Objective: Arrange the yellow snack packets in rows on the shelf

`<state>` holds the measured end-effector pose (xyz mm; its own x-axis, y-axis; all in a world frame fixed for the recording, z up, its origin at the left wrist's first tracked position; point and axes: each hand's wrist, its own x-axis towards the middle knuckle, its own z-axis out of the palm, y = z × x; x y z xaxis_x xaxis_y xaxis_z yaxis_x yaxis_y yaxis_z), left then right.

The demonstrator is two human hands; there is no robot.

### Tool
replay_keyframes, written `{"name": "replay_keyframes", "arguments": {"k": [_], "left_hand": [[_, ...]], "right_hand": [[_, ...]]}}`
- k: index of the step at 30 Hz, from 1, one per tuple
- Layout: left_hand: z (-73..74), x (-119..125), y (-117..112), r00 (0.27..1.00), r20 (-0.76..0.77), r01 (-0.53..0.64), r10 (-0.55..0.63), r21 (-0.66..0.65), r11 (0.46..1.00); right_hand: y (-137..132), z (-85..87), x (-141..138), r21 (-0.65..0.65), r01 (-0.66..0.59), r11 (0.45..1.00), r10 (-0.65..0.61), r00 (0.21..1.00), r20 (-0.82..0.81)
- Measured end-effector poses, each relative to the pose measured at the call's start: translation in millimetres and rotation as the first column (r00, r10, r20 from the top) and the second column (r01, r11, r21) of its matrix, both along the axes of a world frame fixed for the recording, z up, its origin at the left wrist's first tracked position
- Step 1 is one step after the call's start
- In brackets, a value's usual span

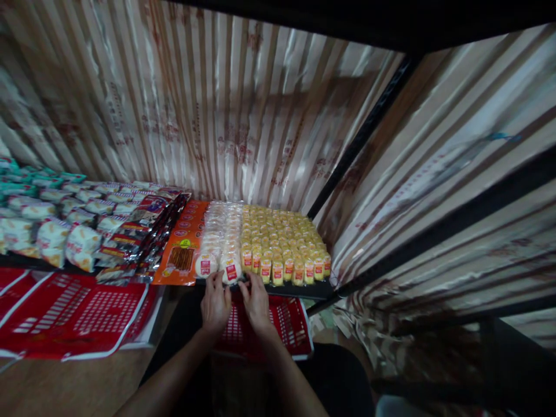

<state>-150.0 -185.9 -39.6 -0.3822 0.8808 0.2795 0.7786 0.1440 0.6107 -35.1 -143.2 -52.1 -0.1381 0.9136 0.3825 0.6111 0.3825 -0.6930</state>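
Shelf (320,289): left hand (215,306), right hand (256,302) outstretched, flanking white packet (231,271).

On the shelf (320,288), from left to right, there lie snack bags (82,240), a flat pack (179,255), round packets (231,270), then small packets (289,269). Behind them is sheeting (260,116); below the front edge are baskets (91,315).

Dim in here; striped sheeting (243,110) hangs behind the black post (369,132) and shelf (322,288), brown floor (82,385) below.
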Motion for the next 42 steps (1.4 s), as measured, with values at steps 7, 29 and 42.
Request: {"name": "replay_keyframes", "arguments": {"k": [7,29,42], "left_hand": [[-13.3,-11.9,11.3,0.995,0.014,0.098,-0.097,-0.033,0.995],[-17.6,-32.6,32.3,0.979,-0.070,0.199,-0.192,0.109,0.974],[-18.7,-28.1,33.2,0.989,-0.073,0.130,-0.127,0.044,0.991]], "right_hand": [[7.0,-6.4,-22.7,-0.016,0.073,0.997,-0.074,0.996,-0.043],[8.4,-3.6,-38.7,0.070,0.119,0.990,-0.136,0.930,0.341],[9.8,-8.8,-38.6,0.083,0.129,0.988,-0.149,0.935,0.322]]}}
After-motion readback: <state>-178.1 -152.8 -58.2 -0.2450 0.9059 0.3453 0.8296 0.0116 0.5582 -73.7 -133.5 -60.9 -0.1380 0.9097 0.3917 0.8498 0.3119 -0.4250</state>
